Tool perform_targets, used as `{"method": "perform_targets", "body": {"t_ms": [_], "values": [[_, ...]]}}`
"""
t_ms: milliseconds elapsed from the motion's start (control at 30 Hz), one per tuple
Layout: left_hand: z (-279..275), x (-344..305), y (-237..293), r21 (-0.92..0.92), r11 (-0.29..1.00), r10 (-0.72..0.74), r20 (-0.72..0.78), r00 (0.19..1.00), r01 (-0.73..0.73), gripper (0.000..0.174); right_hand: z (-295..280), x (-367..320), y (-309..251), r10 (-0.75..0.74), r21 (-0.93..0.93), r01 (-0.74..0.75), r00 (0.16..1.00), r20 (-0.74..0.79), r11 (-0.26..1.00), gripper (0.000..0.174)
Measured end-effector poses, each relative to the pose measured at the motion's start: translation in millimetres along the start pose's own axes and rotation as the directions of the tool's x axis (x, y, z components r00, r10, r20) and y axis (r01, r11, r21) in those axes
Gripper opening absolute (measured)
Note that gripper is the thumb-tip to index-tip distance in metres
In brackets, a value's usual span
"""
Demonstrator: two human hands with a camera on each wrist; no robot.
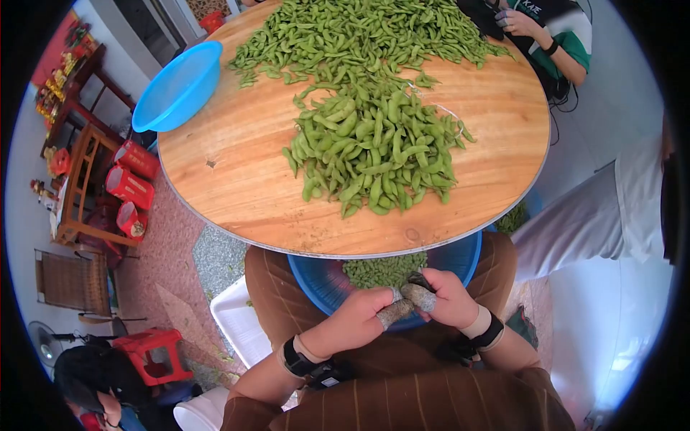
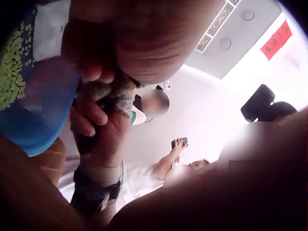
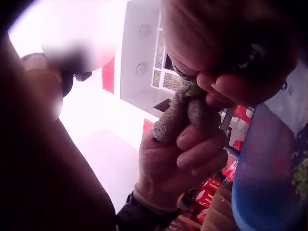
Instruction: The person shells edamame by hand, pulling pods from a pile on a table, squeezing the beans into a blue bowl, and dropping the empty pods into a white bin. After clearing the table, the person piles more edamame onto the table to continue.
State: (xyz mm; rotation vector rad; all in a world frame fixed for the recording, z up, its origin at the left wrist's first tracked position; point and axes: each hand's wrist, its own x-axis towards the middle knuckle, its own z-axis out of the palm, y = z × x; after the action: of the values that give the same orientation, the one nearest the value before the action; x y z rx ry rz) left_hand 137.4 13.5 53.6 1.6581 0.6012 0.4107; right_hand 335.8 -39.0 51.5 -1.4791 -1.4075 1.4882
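Observation:
My left hand (image 1: 351,320) and right hand (image 1: 453,302) meet fingertip to fingertip over the near side of a blue basin (image 1: 307,281). Grey cloth wraps cover the thumbs and some fingertips. Between them, a bit of a green soybean pod (image 3: 193,90) shows in the right wrist view, pinched by both hands; most of it is hidden behind the fingers. Shelled green beans (image 1: 384,271) lie in the basin, which sits between the knees. On the round wooden table (image 1: 237,187) ahead is a pile of unshelled pods (image 1: 381,147).
A larger heap of pods (image 1: 359,36) covers the table's far side. To its left stands a blue bowl (image 1: 180,90). The table edge overhangs the basin. Beside the left leg is a white crate (image 1: 241,323); a red stool (image 1: 154,352) stands farther left. Other people are around.

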Motion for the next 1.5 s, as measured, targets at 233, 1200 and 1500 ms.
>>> {"method": "perform_targets", "body": {"t_ms": [233,1200,1500], "values": [[-8,-1,-10,-0.799,0.512,-0.139,0.284,0.949,0.314,0.024,-5,4,4,-0.035,0.555,-0.056,0.988,0.152,0.830,0.014],[-41,-38,-28,-0.542,0.811,-0.190,0.113,0.975,0.220,0.021,1,9,-8,0.074,-0.014,-0.073,0.993,0.087,0.997,0.025],[-51,-60,-25,-0.737,0.663,-0.238,-0.039,0.971,0.133,0.022,16,18,-27,-0.173,-0.235,0.149,0.981,-0.085,0.961,0.019]]}}
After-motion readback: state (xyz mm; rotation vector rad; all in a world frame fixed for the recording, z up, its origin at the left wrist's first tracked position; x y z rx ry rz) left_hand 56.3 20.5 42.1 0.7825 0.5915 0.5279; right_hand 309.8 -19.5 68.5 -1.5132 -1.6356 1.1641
